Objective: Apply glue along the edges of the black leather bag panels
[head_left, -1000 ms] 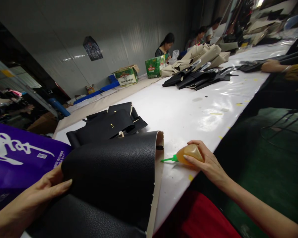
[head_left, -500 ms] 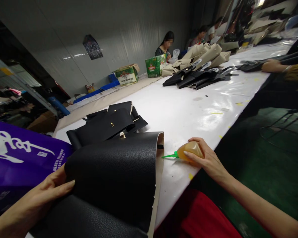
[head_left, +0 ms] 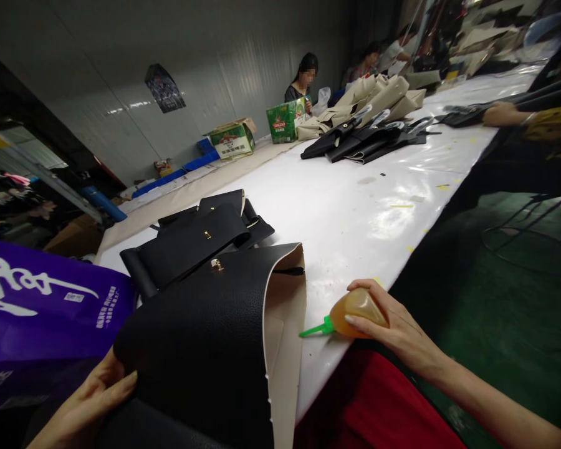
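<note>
the right hand (head_left: 395, 327) is wrapped around an amber glue bottle (head_left: 355, 308) with a green nozzle, low on the white table (head_left: 355, 212); the left hand (head_left: 86, 405) pinches the black leather panel's (head_left: 201, 343) edge; a green box (head_left: 284, 121) reads "tsingtao"; white script on the purple bag (head_left: 37, 299) is unreadable.

The room was dim, its edges falling into near black. Overhead light struck the long glossy white desk (head_left: 355, 212) and left pale patches of glare on it. The grey panelled wall (head_left: 243, 68) caught faint reflections. Straight lines bowed towards the corners, and distant figures were soft.
</note>
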Demonstrator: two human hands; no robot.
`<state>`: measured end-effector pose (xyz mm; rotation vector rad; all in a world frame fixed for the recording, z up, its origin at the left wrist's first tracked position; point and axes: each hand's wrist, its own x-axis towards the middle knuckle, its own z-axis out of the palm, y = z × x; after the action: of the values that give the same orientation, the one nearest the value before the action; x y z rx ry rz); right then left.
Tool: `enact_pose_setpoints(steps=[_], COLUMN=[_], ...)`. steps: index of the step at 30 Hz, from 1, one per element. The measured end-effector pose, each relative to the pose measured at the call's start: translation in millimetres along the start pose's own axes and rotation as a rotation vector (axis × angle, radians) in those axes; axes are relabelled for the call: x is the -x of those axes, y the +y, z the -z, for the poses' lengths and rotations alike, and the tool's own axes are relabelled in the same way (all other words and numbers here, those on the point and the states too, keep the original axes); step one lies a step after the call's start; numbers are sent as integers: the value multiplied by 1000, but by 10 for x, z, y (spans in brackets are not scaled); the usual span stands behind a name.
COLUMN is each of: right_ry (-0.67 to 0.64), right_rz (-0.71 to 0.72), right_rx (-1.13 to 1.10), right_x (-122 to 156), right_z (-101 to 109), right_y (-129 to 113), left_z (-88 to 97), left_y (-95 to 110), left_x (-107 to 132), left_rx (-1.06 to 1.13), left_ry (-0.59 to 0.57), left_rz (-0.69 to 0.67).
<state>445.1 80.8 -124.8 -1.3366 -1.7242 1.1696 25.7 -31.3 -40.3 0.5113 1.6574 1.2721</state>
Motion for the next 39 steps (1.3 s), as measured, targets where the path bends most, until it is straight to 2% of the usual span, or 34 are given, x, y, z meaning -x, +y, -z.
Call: enact_pose_setpoints(steps=[2,7,12,17,23,25,28,30,35,36,39], right_ry=[-37,98,-72,55,-141,-92,63,91,-134,-116,64], right_rz=[2,-8,-25,-46,-46,-43,-23,-13,-17,-17,2], right_rx=[-18,38,-74,-9,-88,-53,37,59,-9,1,78], right_x=[28,60,146,174,262,244,193,184,168,134,-12], right_z=[-8,-28,-59,-89,-148,-148,-142,-141,-113,-100,-63], right_y=[2,16,8,9,-61,-59,-40,-38,-51,-44,-1], left_z=[0,56,123,62,-69,-102,-139,-152,-130,-117,-78], left_y=[-74,-261,-422,-503,-553,-542,-504,-482,-519,-540,-601], left_x=[5,0,4,41,118,144,175,187,160,145,99], left_rx=[29,44,10,48,85,73,72,78,85,90,114], left_ry=[-11,0,29,26,23,33,27,15,13,10,1], left_rz=[-3,59,57,44,41,32,27,31,33,36,49])
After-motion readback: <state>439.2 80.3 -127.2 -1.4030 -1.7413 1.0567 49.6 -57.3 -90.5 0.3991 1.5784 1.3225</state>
